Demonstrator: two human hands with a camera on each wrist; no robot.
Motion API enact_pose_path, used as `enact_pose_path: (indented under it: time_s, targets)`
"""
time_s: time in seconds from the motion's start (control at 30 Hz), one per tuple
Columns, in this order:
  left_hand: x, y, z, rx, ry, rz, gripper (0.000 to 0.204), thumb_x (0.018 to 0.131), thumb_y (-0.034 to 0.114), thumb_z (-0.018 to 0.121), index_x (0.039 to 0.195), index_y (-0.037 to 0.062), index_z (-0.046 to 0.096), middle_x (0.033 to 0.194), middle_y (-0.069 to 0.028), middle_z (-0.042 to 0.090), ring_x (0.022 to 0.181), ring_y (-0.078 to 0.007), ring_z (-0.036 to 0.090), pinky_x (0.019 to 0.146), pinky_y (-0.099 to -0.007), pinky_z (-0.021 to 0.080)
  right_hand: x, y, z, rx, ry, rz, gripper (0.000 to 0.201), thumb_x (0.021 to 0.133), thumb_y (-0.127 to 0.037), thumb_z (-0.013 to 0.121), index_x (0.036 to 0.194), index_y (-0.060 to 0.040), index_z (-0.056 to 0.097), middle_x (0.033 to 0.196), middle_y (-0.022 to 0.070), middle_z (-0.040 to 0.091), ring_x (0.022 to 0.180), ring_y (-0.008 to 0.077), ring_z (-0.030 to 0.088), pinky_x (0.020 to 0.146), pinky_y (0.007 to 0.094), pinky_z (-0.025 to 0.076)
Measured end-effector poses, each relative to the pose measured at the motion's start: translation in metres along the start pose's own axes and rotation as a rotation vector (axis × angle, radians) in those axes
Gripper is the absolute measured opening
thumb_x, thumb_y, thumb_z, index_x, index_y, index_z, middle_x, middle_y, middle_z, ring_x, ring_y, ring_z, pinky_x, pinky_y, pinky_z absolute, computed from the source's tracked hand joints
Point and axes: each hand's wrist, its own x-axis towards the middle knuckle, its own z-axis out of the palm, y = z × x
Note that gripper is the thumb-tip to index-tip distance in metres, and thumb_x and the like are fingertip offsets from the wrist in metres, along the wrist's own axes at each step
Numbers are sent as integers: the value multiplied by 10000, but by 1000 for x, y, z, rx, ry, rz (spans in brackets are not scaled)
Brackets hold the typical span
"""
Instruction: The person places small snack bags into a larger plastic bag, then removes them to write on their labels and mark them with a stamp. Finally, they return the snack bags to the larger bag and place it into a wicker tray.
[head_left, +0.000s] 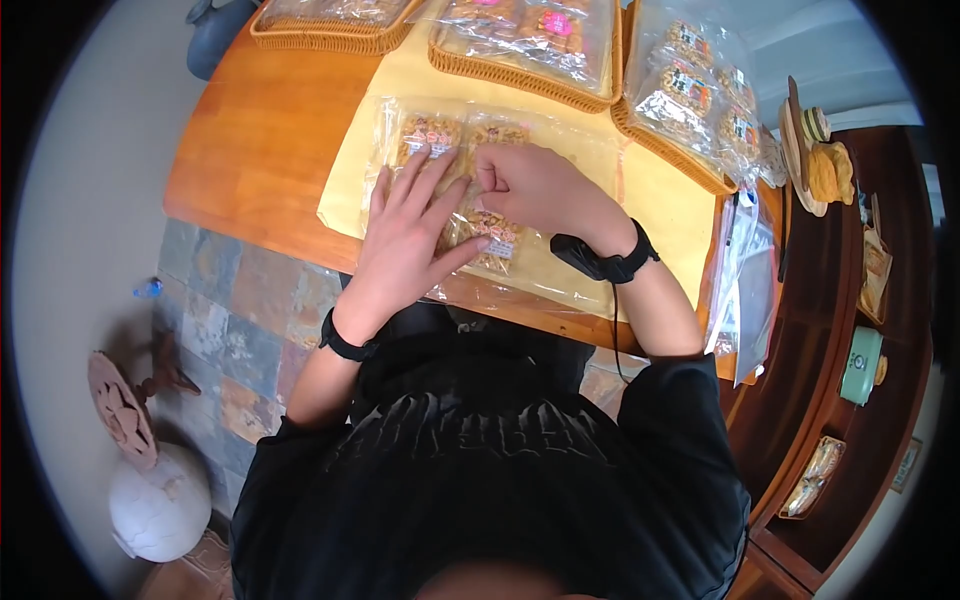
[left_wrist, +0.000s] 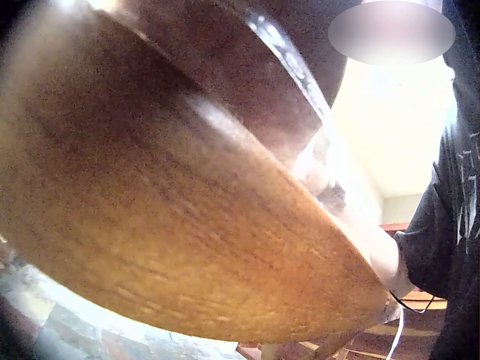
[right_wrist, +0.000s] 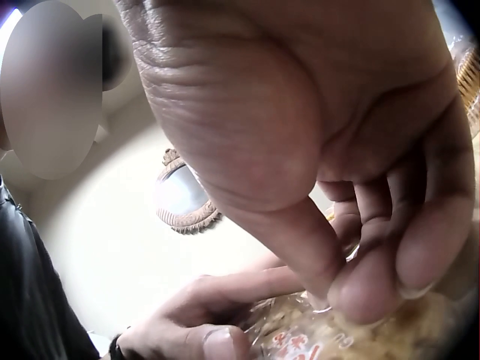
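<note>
A large clear bag (head_left: 560, 265) lies flat near the table's front edge, with several snack packets (head_left: 497, 243) inside, printed in red and white. My left hand (head_left: 405, 235) rests on its left part, fingers spread. Over the middle of the bag, my right hand (head_left: 545, 190) has its fingers curled. In the right wrist view the right hand's thumb and index fingertips (right_wrist: 352, 289) meet at the film above a packet (right_wrist: 292, 345), pinching it; the left hand (right_wrist: 180, 322) is beside them. The left wrist view shows mostly wooden table (left_wrist: 210, 247), not the fingers' contact.
Wicker trays of bagged snacks line the far side: left (head_left: 330, 40), middle (head_left: 525, 87) and right (head_left: 680, 160). A yellow sheet (head_left: 660, 225) lies under the bag. Plastic sleeves (head_left: 740, 275) sit at the table's right edge, beside dark shelves (head_left: 800, 300).
</note>
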Motion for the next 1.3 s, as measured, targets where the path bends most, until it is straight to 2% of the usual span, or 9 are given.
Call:
enact_pose_path:
  time_s: [0.43,0.53,0.63,0.77,0.97,1.0,1.13,1.23,1.3]
  targets:
    - [0,2,4,-23,34,36,606,838,432,752,1293,55,621,1506,-148,441,1430,-389,339,1145,-596,239,-62,24,-81,-193,20,251,294,824,-258,779,815,-49,573,682,48,595,643,183,569,604,330,447]
    - [0,2,4,-13,27,12,571,844,415,751,1313,112,632,1516,-139,430,1438,-390,326,1151,-588,232,-102,23,-122,-124,301,347,229,906,-168,722,819,-25,567,689,-36,547,645,52,474,585,233,405]
    - [1,7,0,-20,20,31,530,851,399,747,1321,178,645,1532,-129,412,1441,-396,316,1152,-588,230,-155,56,-152,-42,673,422,228,906,-192,723,820,-16,606,686,-22,575,625,53,487,568,237,403]
    - [-1,10,-4,31,-4,58,408,861,353,734,1246,222,707,1547,-105,400,1462,-380,288,1182,-602,141,-217,123,-188,-281,897,843,366,848,-381,721,885,-17,704,714,109,688,678,204,674,647,352,497]
    - [-8,11,-11,38,-59,158,299,842,307,737,1124,216,775,1510,-84,468,1474,-365,288,1205,-578,102,-231,191,-185,-308,625,1039,435,785,-458,735,847,-28,742,738,134,713,750,273,714,712,386,523]
    - [-8,11,-10,43,-59,158,299,842,307,737,1124,216,775,1510,-84,468,1474,-365,288,1205,-578,102,-229,191,-179,-308,598,1038,415,818,-413,749,783,0,743,640,86,664,606,186,654,619,357,502]
    - [-8,12,-12,-16,-25,164,277,811,291,767,1080,224,786,1449,-56,530,1452,-346,333,1190,-613,107,-217,191,-164,-489,395,1054,393,806,-395,754,913,-17,748,665,95,676,582,184,647,610,345,517]
    - [-7,14,-14,-28,-19,169,286,803,281,775,1083,225,786,1433,-58,543,1443,-338,354,1188,-609,120,-232,230,-168,-463,369,1044,446,767,-446,698,891,-21,750,836,184,732,791,332,729,767,409,551]
    - [-8,15,-17,-22,-16,147,290,802,280,777,1086,223,785,1426,-59,548,1439,-333,363,1187,-604,128,-238,168,-171,-355,550,1081,332,776,-292,634,962,-39,744,817,174,730,792,322,732,783,421,553]
